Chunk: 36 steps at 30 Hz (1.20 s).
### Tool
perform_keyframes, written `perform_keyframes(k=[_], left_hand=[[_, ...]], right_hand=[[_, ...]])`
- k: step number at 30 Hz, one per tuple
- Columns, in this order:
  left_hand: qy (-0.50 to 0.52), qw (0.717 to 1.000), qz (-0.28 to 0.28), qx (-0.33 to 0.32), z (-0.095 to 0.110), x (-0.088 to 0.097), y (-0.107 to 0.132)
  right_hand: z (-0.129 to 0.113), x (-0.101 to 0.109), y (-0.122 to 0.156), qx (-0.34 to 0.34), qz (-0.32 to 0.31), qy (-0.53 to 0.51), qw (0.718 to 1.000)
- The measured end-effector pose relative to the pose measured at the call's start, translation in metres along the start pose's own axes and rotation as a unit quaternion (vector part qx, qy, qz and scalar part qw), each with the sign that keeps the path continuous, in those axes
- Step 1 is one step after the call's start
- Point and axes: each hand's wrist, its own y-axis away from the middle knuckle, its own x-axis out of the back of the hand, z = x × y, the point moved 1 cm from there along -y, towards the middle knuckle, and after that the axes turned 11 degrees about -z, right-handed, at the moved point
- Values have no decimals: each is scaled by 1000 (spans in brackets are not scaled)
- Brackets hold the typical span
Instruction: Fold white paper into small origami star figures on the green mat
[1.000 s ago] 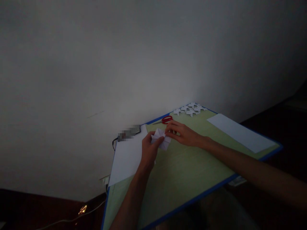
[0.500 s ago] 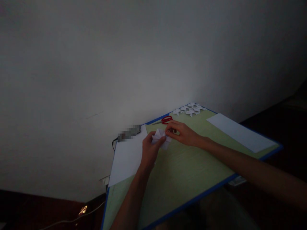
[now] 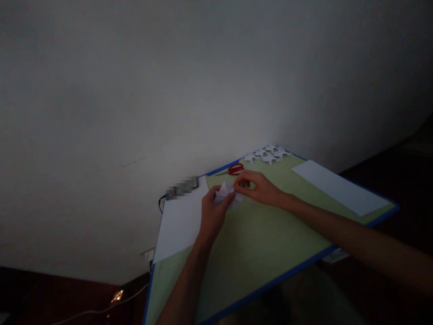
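Between my two hands, above the pale green tabletop (image 3: pixel 267 243), is a small white folded paper (image 3: pixel 226 189) with creases fanning across it. My left hand (image 3: pixel 214 207) grips its left and near side, thumb on top. The fingertips of my right hand (image 3: pixel 255 186) are pinched at the paper's right edge; they partly hide that edge. Just beyond the hands lie scissors (image 3: pixel 236 169) with red handles, their blades pointing left.
Several folded white paper pieces (image 3: pixel 269 159) sit at the far corner. A white paper strip (image 3: pixel 340 187) lies on the right, a larger white sheet (image 3: pixel 181 225) on the left with a blurred-out object (image 3: pixel 182 188) at its far edge. Blue edging (image 3: pixel 270 285) borders the table, which stands near a wall (image 3: pixel 169 90).
Almost nothing differs. Both hands and the folded paper have shifted very slightly, keeping the same hold.
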Motion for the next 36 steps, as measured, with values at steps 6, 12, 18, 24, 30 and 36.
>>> perform_keyframes(k=[6,12,18,24,30,36], left_hand=[[-13,1000,3,0,-3,2,0],[-15,1000,2,-3,0,-2,0],[-148,983,112,15,-6,27,-6],[-332,929,118,113,-26,83,-32],[-428,885,119,137,-41,109,-49],[-455,871,102,156,-57,115,-50]], right_hand=[[1,-3,0,-41,-13,-44,998],[7,-4,-1,-65,-17,-100,993],[10,1,-3,-74,21,-107,991],[12,-1,-3,-84,13,-105,991],[14,-2,-3,-90,6,-95,991],[14,-2,-3,-90,6,-92,992]])
